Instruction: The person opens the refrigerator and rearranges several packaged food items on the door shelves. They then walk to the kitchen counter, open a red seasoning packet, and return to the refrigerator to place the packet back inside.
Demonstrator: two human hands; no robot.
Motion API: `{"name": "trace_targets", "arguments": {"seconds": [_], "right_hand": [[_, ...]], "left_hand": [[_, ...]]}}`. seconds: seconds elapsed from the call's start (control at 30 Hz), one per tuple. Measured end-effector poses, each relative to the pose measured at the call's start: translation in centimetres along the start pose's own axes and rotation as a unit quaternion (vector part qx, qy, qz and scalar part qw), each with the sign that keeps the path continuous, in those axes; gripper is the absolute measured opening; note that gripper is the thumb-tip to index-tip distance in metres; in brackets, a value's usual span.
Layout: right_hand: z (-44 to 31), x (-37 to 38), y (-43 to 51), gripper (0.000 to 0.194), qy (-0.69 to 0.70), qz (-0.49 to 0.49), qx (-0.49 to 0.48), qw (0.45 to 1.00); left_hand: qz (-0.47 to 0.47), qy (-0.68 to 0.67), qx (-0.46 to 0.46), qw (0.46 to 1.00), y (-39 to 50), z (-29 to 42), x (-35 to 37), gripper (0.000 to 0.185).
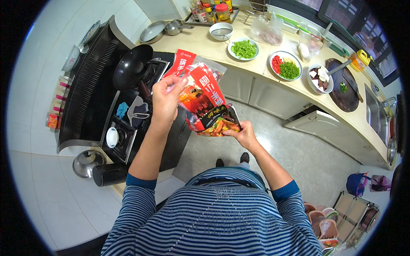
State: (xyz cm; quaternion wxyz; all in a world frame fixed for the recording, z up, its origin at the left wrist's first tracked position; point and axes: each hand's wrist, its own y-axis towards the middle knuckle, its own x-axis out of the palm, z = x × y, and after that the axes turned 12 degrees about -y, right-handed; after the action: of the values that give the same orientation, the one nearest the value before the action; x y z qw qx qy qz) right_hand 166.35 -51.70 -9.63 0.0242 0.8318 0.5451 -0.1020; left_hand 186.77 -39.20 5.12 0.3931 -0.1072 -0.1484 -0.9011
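My left hand [168, 96] pinches the upper edge of red printed seasoning packets [206, 84] above the floor, just right of the stove. My right hand [242, 134] grips the lower corner of a black and red food packet [219, 120] that overlaps them and shows a picture of a cooked dish. A clear-edged packet lies behind them. How many packets there are, and whether they are joined, I cannot tell. A black wok [133, 67] stands on the far burner, left of my left hand, and a small white dish [112, 137] sits on the near burner.
Along the counter are a plate of sliced green peppers [244, 49], a plate of chopped red and green vegetables [289, 70], a bowl of white and dark cubes [320, 80] and a round chopping board [342, 100] with a cleaver. Below, a cabinet door [320, 124] stands ajar.
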Motion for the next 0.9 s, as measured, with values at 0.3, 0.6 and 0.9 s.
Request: {"name": "trace_targets", "arguments": {"seconds": [0.3,0.6,0.9], "right_hand": [[1.5,-0.4,-0.1,0.021,0.022,0.029,-0.023,0.999],[2.2,-1.2,-0.9,0.026,0.023,-0.003,-0.021,1.0],[2.2,-1.8,-1.5,0.027,0.029,-0.027,-0.009,0.999]], "left_hand": [[0.017,-0.048,-0.031,0.998,0.2,0.2,-0.1,0.008],[0.039,-0.08,-0.061,0.994,0.0,0.2,0.0,0.008],[0.032,-0.139,-0.114,0.983,-0.3,-0.4,-0.3,0.012]]}}
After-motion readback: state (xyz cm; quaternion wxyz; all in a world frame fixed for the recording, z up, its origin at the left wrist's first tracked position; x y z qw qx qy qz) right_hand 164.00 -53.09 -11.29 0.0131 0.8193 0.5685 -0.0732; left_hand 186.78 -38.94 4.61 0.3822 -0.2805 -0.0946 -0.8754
